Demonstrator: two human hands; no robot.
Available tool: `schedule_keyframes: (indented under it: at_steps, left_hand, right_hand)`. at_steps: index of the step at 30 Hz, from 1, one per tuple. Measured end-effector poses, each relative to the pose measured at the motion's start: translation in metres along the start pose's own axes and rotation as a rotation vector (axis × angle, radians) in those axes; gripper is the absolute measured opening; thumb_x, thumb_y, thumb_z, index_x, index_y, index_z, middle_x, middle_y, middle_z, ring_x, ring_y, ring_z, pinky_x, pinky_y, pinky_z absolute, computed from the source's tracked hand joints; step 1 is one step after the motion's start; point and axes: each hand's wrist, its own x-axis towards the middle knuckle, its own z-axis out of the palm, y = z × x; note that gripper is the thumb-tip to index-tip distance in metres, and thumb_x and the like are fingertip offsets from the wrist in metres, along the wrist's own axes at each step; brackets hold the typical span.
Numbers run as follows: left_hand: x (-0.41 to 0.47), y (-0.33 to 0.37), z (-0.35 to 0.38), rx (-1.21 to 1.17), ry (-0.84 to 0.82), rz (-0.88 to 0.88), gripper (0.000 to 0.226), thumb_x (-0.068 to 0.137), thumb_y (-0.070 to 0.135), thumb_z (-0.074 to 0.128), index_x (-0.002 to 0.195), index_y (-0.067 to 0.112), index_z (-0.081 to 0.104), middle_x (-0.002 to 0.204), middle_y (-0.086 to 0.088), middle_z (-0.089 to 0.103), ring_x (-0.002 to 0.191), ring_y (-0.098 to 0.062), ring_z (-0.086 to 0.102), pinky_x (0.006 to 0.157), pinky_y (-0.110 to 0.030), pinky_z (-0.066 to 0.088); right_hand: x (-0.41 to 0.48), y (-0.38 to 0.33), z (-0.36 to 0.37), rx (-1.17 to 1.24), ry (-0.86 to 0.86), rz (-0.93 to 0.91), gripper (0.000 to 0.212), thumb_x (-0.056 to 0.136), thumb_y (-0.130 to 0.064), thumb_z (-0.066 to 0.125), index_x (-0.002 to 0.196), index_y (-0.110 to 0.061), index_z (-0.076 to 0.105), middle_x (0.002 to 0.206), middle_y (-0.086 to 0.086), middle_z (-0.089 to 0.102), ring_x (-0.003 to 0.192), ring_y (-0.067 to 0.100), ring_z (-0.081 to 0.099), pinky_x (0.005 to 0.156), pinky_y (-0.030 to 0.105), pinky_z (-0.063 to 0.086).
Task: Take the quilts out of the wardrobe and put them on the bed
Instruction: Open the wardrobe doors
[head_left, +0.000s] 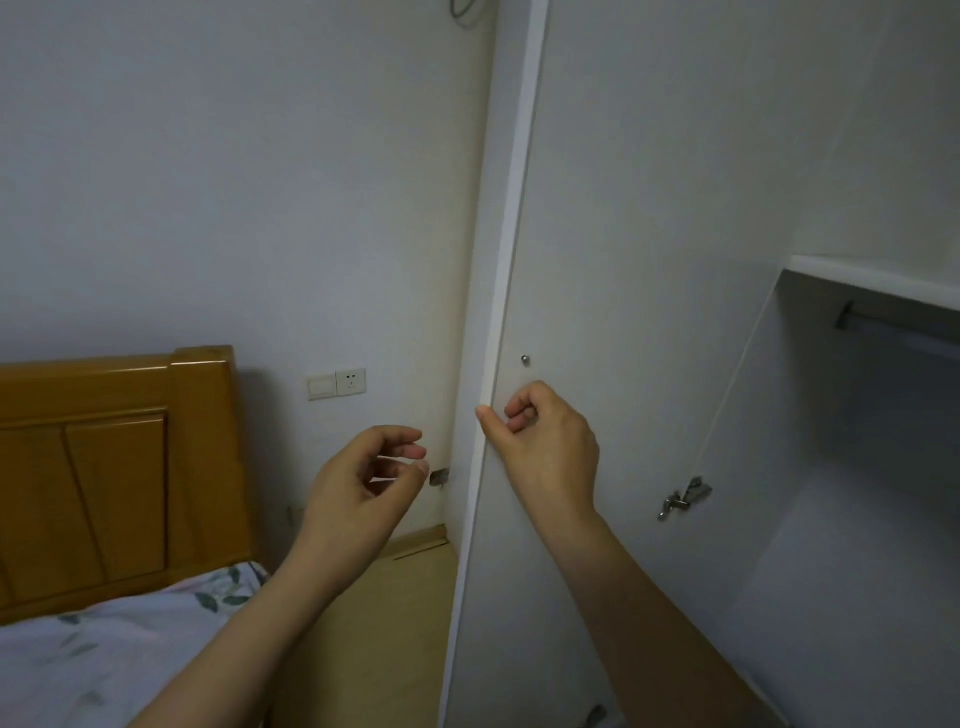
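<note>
Head camera faces the wardrobe door (623, 234), which stands open. The right hand (545, 447) grips its free edge just below a small metal stud (525, 359), thumb on the edge and curled fingers against the inner face. Just left of that edge the left hand (358, 483) hovers with fingers loosely curled, apart from the thumb and holding nothing. At the right the wardrobe (857, 493) shows a dim interior under a shelf (872, 278) with a hanging rail (893, 322), and the bed (104, 660), in floral bedding with a wooden headboard (104, 467), fills the lower left corner.
</note>
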Motion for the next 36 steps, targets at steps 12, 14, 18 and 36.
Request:
schedule_keyframes:
  at_steps: [12, 14, 18, 36]
  left_hand:
    - [0.003, -0.007, -0.013, 0.005, 0.008, -0.01, 0.022, 0.086, 0.018, 0.061, 0.105, 0.028, 0.062, 0.098, 0.008, 0.066, 0.089, -0.009, 0.063, 0.069, -0.019, 0.055]
    - [0.001, -0.003, -0.008, -0.003, -0.005, -0.007, 0.021, 0.086, 0.017, 0.061, 0.104, 0.029, 0.062, 0.097, 0.009, 0.066, 0.088, -0.005, 0.062, 0.069, -0.015, 0.054]
    - [-0.004, 0.008, 0.01, -0.05, -0.035, -0.007, 0.02, 0.085, 0.012, 0.062, 0.101, 0.023, 0.064, 0.095, 0.003, 0.068, 0.084, -0.007, 0.062, 0.071, -0.014, 0.054]
    - [-0.094, 0.06, 0.246, -0.118, -0.541, 0.022, 0.02, 0.082, 0.006, 0.063, 0.098, 0.017, 0.065, 0.091, -0.003, 0.068, 0.072, -0.005, 0.062, 0.066, -0.011, 0.049]
  right_hand:
    - [0.014, 0.005, 0.012, 0.116, -0.154, 0.047, 0.022, 0.081, -0.039, 0.067, 0.087, -0.02, 0.057, 0.083, -0.005, 0.06, 0.075, 0.011, 0.058, 0.068, 0.03, 0.05]
    - [0.012, 0.012, 0.0, 0.189, -0.234, 0.076, 0.02, 0.082, -0.035, 0.067, 0.093, -0.02, 0.059, 0.088, -0.005, 0.062, 0.076, 0.008, 0.059, 0.069, 0.023, 0.049]
    - [-0.004, 0.04, -0.024, 0.316, -0.267, 0.188, 0.014, 0.082, -0.028, 0.069, 0.092, -0.019, 0.064, 0.09, -0.001, 0.066, 0.079, 0.017, 0.066, 0.073, 0.027, 0.053]
    - [-0.154, 0.234, -0.257, -0.032, 0.03, 0.603, 0.003, 0.085, -0.019, 0.064, 0.088, -0.02, 0.064, 0.089, -0.005, 0.065, 0.081, 0.012, 0.062, 0.068, 0.018, 0.048]
